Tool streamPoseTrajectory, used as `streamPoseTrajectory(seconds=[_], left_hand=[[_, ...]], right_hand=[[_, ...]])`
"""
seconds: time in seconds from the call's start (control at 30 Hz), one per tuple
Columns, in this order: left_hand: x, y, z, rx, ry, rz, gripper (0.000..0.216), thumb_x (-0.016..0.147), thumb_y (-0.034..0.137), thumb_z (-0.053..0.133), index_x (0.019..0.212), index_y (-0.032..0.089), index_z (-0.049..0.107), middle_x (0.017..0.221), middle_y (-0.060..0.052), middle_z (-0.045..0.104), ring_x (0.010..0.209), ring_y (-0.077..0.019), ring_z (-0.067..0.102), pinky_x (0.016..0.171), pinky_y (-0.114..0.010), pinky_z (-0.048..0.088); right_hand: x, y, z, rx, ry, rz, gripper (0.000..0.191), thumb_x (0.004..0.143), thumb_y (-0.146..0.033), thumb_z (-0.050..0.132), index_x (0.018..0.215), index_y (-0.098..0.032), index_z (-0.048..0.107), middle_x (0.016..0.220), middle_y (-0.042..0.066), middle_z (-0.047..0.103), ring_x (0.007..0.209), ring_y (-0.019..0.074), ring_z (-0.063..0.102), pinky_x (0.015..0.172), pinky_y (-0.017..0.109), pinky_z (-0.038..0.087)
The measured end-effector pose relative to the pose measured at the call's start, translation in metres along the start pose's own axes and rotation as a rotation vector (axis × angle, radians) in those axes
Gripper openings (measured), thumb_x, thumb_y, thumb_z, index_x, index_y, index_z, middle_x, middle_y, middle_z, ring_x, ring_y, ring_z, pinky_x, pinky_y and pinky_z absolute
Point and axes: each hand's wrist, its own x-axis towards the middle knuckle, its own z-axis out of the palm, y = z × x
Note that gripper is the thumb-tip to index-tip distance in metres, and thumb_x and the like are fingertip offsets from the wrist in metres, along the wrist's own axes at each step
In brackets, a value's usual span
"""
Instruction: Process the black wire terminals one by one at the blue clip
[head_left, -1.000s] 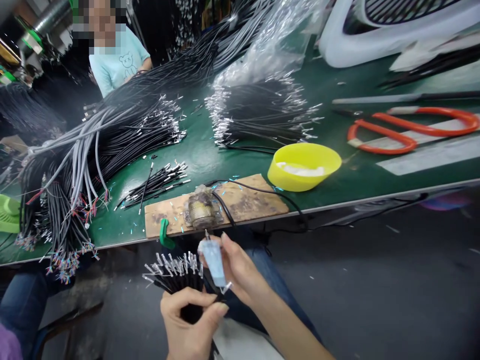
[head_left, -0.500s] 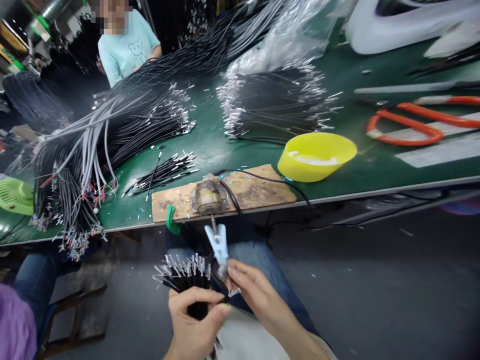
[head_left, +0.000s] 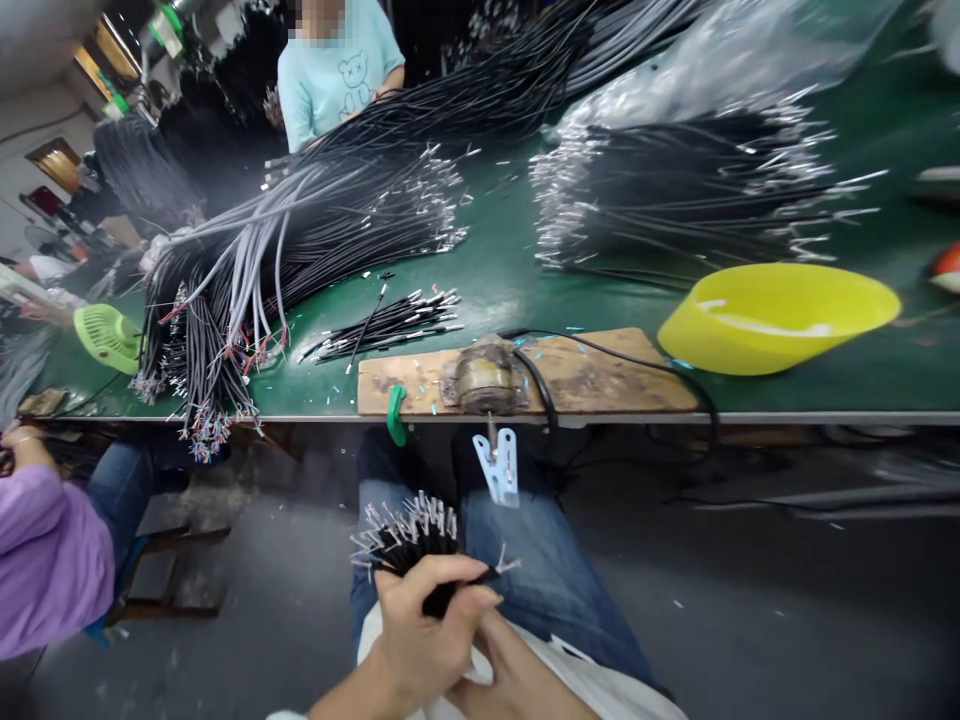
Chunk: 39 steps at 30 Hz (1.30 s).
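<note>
My left hand point(head_left: 427, 625) is closed around a bundle of short black cables point(head_left: 409, 540), whose stripped, pale wire ends fan out above the fist. Between its thumb and forefinger one cable sticks out to the right, its bare wires point(head_left: 507, 565) spread apart. My right hand point(head_left: 499, 660) is beneath the left one, against it; its fingers are hidden. Above both hands, a light blue clothes peg point(head_left: 498, 470) hangs on the shaft of a small motor point(head_left: 486, 380). Neither hand touches the peg.
The motor sits on a wooden board point(head_left: 607, 370) at the edge of the green table point(head_left: 495, 285). A yellow bowl point(head_left: 780, 345), a green clamp point(head_left: 396, 415), several cable piles point(head_left: 690, 190) and a green fan point(head_left: 107, 337) surround it. Co-workers point(head_left: 341, 75) are behind the table and at left.
My right hand has drawn down from the peg to below my left hand. The cable at the left fingertips now shows spread wires. The view has shifted left.
</note>
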Motion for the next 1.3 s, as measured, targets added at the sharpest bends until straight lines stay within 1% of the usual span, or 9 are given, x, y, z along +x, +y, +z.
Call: streamPoseTrajectory(seconds=[0.27, 0.4, 0.73, 0.9, 1.03, 1.1, 1.13, 1.23, 1.3], left_hand=[[-0.010, -0.010, 0.000, -0.096, -0.127, -0.066, 0.012, 0.076, 0.019, 0.062, 0.082, 0.021, 0.073, 0.071, -0.003, 0.075, 0.062, -0.0168, 0.069, 0.065, -0.023, 0.056], [-0.014, -0.009, 0.000, -0.081, -0.135, -0.043, 0.012, 0.075, 0.019, 0.061, 0.082, 0.016, 0.071, 0.066, -0.004, 0.073, 0.057, -0.0145, 0.067, 0.059, -0.019, 0.054], [-0.020, -0.017, -0.040, 0.158, -0.269, -0.117, 0.038, 0.078, 0.017, 0.059, 0.116, 0.022, 0.063, 0.098, -0.008, 0.073, 0.087, -0.0238, 0.068, 0.081, -0.031, 0.054], [-0.039, -0.030, -0.061, 0.389, -0.322, 0.259, 0.045, 0.078, 0.011, 0.053, 0.118, 0.029, 0.061, 0.094, -0.008, 0.073, 0.075, -0.0235, 0.070, 0.064, -0.028, 0.059], [-0.028, -0.024, -0.035, 0.347, -0.496, 0.462, 0.034, 0.080, 0.029, 0.057, 0.113, 0.034, 0.061, 0.105, -0.002, 0.071, 0.092, -0.0216, 0.067, 0.091, -0.032, 0.050], [-0.014, -0.023, -0.020, 0.478, -0.674, 0.601, 0.044, 0.082, 0.017, 0.050, 0.125, 0.012, 0.051, 0.107, -0.017, 0.068, 0.093, -0.0268, 0.066, 0.094, -0.043, 0.045], [-0.006, -0.025, -0.014, 0.576, -0.770, 0.618, 0.047, 0.079, 0.010, 0.050, 0.126, 0.003, 0.048, 0.086, -0.016, 0.072, 0.076, -0.0248, 0.068, 0.087, -0.043, 0.049], [0.010, -0.032, -0.005, 0.620, -0.999, 0.421, 0.043, 0.071, 0.013, 0.059, 0.115, 0.009, 0.058, 0.071, -0.011, 0.072, 0.055, -0.0270, 0.067, 0.054, -0.036, 0.054], [0.016, -0.037, -0.001, 0.406, -0.887, 0.109, 0.033, 0.072, 0.016, 0.060, 0.104, 0.013, 0.064, 0.079, -0.011, 0.074, 0.063, -0.0260, 0.068, 0.057, -0.033, 0.052]], right_hand=[[-0.001, 0.028, 0.010, 0.094, 0.134, -0.005, 0.017, 0.067, -0.025, 0.061, 0.084, -0.021, 0.062, 0.084, 0.007, 0.064, 0.085, 0.0272, 0.058, 0.083, 0.045, 0.048], [0.007, 0.034, 0.016, 0.144, 0.148, -0.011, 0.010, 0.071, -0.030, 0.059, 0.065, -0.021, 0.060, 0.071, 0.007, 0.063, 0.070, 0.0247, 0.057, 0.068, 0.039, 0.051], [0.011, -0.012, 0.002, 0.014, 0.119, 0.008, 0.010, 0.066, -0.021, 0.056, 0.057, -0.017, 0.057, 0.053, -0.003, 0.051, 0.055, 0.0148, 0.045, 0.053, 0.025, 0.039], [0.014, -0.001, -0.006, -0.143, 0.123, 0.090, 0.014, 0.063, -0.016, 0.045, 0.051, -0.017, 0.052, 0.046, -0.005, 0.046, 0.048, 0.0126, 0.041, 0.048, 0.024, 0.034], [0.009, -0.001, -0.012, -0.185, -0.023, 0.026, 0.016, 0.061, -0.013, 0.049, 0.062, -0.020, 0.063, 0.062, 0.002, 0.066, 0.060, 0.0190, 0.056, 0.061, 0.029, 0.045], [0.002, -0.011, -0.018, -0.201, -0.042, 0.001, 0.021, 0.060, -0.010, 0.051, 0.067, -0.023, 0.066, 0.072, 0.004, 0.070, 0.066, 0.0205, 0.060, 0.064, 0.029, 0.046], [-0.001, -0.018, -0.023, -0.208, -0.048, 0.012, 0.022, 0.060, -0.010, 0.051, 0.067, -0.023, 0.066, 0.071, 0.004, 0.070, 0.065, 0.0201, 0.060, 0.060, 0.027, 0.046], [-0.008, -0.036, -0.044, -0.251, -0.055, 0.075, 0.015, 0.064, -0.014, 0.057, 0.067, -0.023, 0.068, 0.058, -0.001, 0.065, 0.052, 0.0161, 0.054, 0.049, 0.024, 0.041], [-0.008, -0.041, -0.059, -0.266, 0.109, 0.086, 0.018, 0.064, -0.022, 0.065, 0.082, -0.022, 0.068, 0.052, -0.004, 0.057, 0.047, 0.0143, 0.049, 0.047, 0.023, 0.039]])
